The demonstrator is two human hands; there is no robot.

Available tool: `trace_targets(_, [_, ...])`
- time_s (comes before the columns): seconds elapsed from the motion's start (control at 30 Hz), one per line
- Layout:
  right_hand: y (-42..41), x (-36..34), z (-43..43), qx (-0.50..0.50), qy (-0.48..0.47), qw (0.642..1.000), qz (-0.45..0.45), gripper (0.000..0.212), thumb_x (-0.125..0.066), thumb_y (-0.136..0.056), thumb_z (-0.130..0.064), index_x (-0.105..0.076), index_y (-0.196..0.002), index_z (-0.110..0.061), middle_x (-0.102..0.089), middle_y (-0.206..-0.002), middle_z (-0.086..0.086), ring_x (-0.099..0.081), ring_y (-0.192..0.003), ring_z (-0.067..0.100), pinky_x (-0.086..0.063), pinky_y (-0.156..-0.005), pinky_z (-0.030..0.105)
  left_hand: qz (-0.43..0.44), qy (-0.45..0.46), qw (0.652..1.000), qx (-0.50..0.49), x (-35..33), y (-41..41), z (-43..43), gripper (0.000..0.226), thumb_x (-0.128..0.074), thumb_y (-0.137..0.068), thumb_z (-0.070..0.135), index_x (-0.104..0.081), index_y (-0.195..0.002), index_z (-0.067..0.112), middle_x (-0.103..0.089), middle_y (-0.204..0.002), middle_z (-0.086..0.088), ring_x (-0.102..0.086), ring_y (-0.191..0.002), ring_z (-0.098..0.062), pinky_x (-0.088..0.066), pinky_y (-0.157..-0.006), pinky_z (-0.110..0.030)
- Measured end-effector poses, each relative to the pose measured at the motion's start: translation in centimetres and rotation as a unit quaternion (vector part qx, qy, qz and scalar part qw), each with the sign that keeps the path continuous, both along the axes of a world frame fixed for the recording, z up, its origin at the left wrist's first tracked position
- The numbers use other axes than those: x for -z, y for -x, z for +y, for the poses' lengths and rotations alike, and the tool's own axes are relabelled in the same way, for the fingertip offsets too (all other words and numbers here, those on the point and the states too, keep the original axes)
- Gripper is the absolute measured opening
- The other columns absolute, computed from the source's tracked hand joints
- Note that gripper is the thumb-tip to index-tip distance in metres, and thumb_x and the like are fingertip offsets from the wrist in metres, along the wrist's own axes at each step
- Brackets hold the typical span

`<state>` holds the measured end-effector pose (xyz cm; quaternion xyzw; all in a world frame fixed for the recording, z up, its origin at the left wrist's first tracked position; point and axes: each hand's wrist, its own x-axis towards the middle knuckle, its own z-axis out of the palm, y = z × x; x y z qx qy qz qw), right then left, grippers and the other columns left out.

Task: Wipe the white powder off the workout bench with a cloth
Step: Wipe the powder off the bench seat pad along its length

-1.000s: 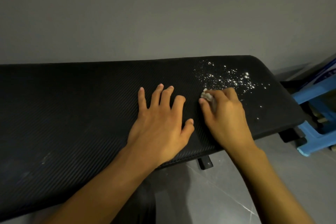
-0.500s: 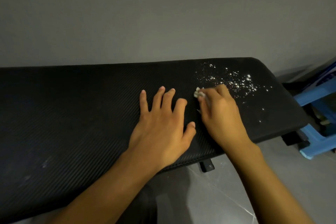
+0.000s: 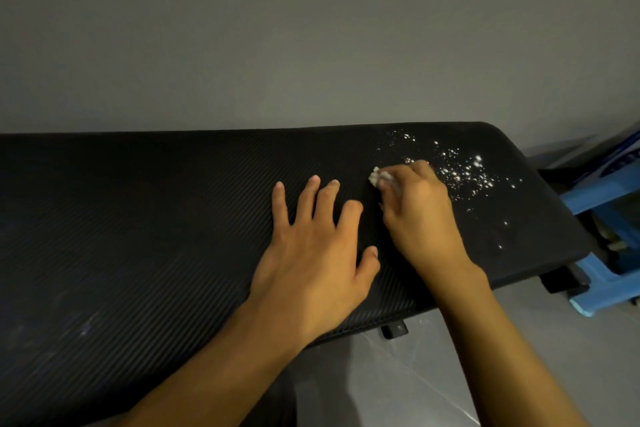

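Locate the black workout bench (image 3: 138,218) across the view, set against a grey wall (image 3: 311,28). Find the left hand (image 3: 311,253) palm-down on the ribbed pad near its middle, fingers straight and spread wide, holding nothing. Find the right hand (image 3: 419,218) just beside it, fingers curled and pinching a small wad of white cloth (image 3: 377,177), pressed to the pad at the fingertips. Note the white powder (image 3: 464,173) scattered as specks over the right end of the bench, mostly right of the cloth, with a few specks beside the knuckles and stray grains toward the near edge. Compare with one second earlier: cloth and right hand shifted left, out of the near-left fringe of the scatter and closer to the left index finger. Compare with half a second earlier: almost no change in cloth position. Left hand unchanged in placement and spread throughout. See a blue plastic stool (image 3: 595,198) off the right end of the bench, partly cut by the frame edge.
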<state>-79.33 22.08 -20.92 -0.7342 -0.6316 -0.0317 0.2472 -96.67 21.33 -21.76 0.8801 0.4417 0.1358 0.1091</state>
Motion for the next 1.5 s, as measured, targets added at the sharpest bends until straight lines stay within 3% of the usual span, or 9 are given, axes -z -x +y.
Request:
trace_targets(0.2, [-0.5, -0.1, 5.8, 0.075, 0.007, 0.997, 0.0, 0.028, -0.055, -0.099, -0.017, -0.061, -0.121, -0.002, -0.051, -0.118, 0.018, -0.058, -0.098, 0.032, -0.051, -0.088, 0.042, 0.007, 0.006, 1.0, 0.004, -0.1, 0.0, 0.0, 0.056, -0.037, -0.094, 0.057, -0.042, -0.14, 0.024, -0.028, -0.162, -0.014, -0.013, -0.154, -0.033, -0.007, -0.121, -0.066])
trace_targets(0.4, [0.2, 0.2, 1.6, -0.01, -0.009, 0.999, -0.032, 0.025, -0.055, -0.099, -0.025, -0.067, -0.109, -0.006, -0.055, -0.102, 0.011, -0.059, -0.079, 0.027, -0.051, -0.07, 0.04, 0.003, -0.002, 1.0, 0.003, 0.0, 0.0, 0.0, 0.055, -0.039, -0.093, 0.056, -0.045, -0.137, 0.023, -0.031, -0.16, -0.015, -0.017, -0.153, -0.034, -0.011, -0.12, -0.067])
trace_targets(0.6, [-2.8, -0.3, 6.9, 0.093, 0.006, 0.995, -0.026, 0.029, -0.051, -0.101, -0.02, -0.064, -0.116, 0.001, -0.052, -0.117, 0.022, -0.058, -0.097, 0.038, -0.05, -0.087, 0.046, 0.012, -0.004, 1.0, 0.0, 0.1, 0.0, 0.0, 0.059, -0.028, -0.091, 0.057, -0.046, -0.136, 0.023, -0.034, -0.159, -0.015, -0.019, -0.152, -0.034, -0.012, -0.12, -0.067])
trace_targets(0.83, [-0.1, 0.3, 1.8, -0.02, -0.009, 0.999, -0.046, 0.024, -0.054, -0.099, -0.019, -0.066, -0.114, -0.004, -0.054, -0.104, 0.014, -0.058, -0.084, 0.03, -0.051, -0.073, 0.043, 0.01, -0.006, 1.0, -0.004, 0.4, -0.2, 0.0, 0.058, -0.028, -0.09, 0.057, -0.047, -0.134, 0.024, -0.035, -0.158, -0.015, -0.021, -0.152, -0.034, -0.014, -0.119, -0.067])
trace_targets(1.0, [-4.3, 0.6, 7.4, 0.092, 0.03, 0.993, -0.074, 0.025, -0.054, -0.098, -0.019, -0.066, -0.114, -0.004, -0.057, -0.115, 0.017, -0.054, -0.1, 0.033, -0.049, -0.086, 0.041, 0.014, -0.009, 1.0, 0.0, 0.3, -0.1, -0.1, 0.058, -0.028, -0.091, 0.056, -0.046, -0.135, 0.023, -0.035, -0.158, -0.015, -0.021, -0.152, -0.035, -0.014, -0.12, -0.067])
trace_targets(1.1, [-4.0, 0.1, 9.3, 0.129, 0.029, 0.991, -0.036, 0.028, -0.052, -0.1, -0.019, -0.065, -0.113, 0.002, -0.054, -0.117, 0.023, -0.054, -0.106, 0.039, -0.048, -0.094, 0.047, 0.011, -0.008, 1.0, 0.003, 0.3, 0.0, -0.1, 0.057, -0.029, -0.091, 0.056, -0.045, -0.136, 0.023, -0.035, -0.158, -0.015, -0.02, -0.152, -0.035, -0.013, -0.12, -0.067])
trace_targets(1.3, [0.9, -0.4, -0.1, -0.044, 0.013, 0.998, -0.039, 0.02, -0.052, -0.098, -0.015, -0.067, -0.106, -0.004, -0.055, -0.099, 0.013, -0.057, -0.083, 0.031, -0.051, -0.075, 0.045, 0.006, 0.001, 1.0, 0.006, 0.0, 0.0, 0.0, 0.058, -0.032, -0.092, 0.057, -0.044, -0.138, 0.024, -0.03, -0.161, -0.014, -0.016, -0.154, -0.033, -0.009, -0.121, -0.066])
trace_targets(1.4, [0.3, -0.8, -4.4, -0.062, 0.035, 0.997, -0.036, 0.019, -0.06, -0.094, -0.015, -0.068, -0.11, -0.007, -0.055, -0.101, 0.007, -0.058, -0.082, 0.024, -0.053, -0.072, 0.039, 0.008, 0.004, 1.0, 0.006, -0.2, 0.1, -0.1, 0.058, -0.036, -0.093, 0.057, -0.041, -0.141, 0.025, -0.027, -0.162, -0.013, -0.013, -0.154, -0.032, -0.008, -0.122, -0.065])
trace_targets(1.5, [-2.0, -0.8, -3.8, -0.006, 0.037, 0.998, -0.046, 0.024, -0.058, -0.096, -0.02, -0.067, -0.115, -0.008, -0.055, -0.104, 0.008, -0.059, -0.086, 0.026, -0.051, -0.073, 0.037, 0.01, 0.006, 1.0, 0.007, -0.2, 0.1, 0.0, 0.059, -0.036, -0.094, 0.058, -0.038, -0.143, 0.026, -0.024, -0.163, -0.012, -0.01, -0.155, -0.031, -0.005, -0.122, -0.064])
